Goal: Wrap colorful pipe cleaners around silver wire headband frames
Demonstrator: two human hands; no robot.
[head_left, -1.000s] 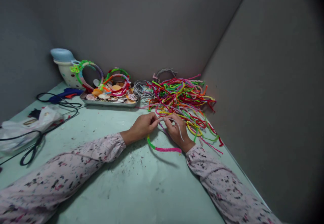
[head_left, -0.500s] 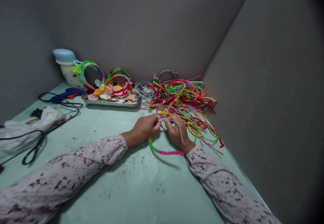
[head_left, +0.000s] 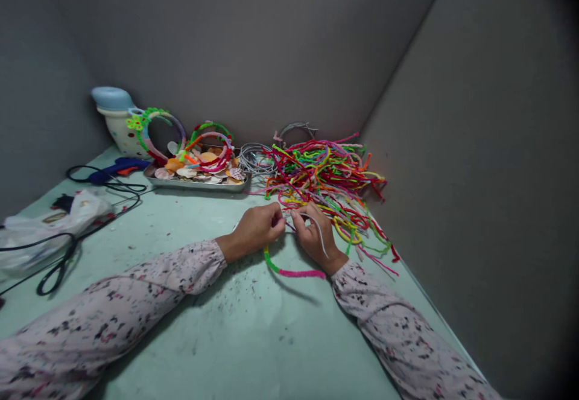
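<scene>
My left hand (head_left: 260,229) is closed in a pinch above the table, gripping a wire wrapped in fuzzy pipe cleaner (head_left: 272,265). Its yellow, green and pink stretch hangs below that hand and curves to the right. Close by, my right hand (head_left: 315,235) pinches a bare grey-white wire (head_left: 322,231), which arcs over the back of the hand. A short bit of purple pipe cleaner (head_left: 290,226) shows between the two hands. The fingers partly hide where these pieces meet.
Behind my right hand lies a tangled heap of coloured pipe cleaners (head_left: 325,171), beside coiled grey wire (head_left: 256,160). A metal tray (head_left: 199,186) holds shells and fuzzy hoops (head_left: 220,157). On the left are a lidded container (head_left: 120,128), a blue tool (head_left: 108,172), black cable (head_left: 75,240) and plastic bag (head_left: 85,210).
Both hands keep their pinched grips in nearly the same place. The pink end of the wrapped wire has shifted slightly left, and the whole view has moved a little.
</scene>
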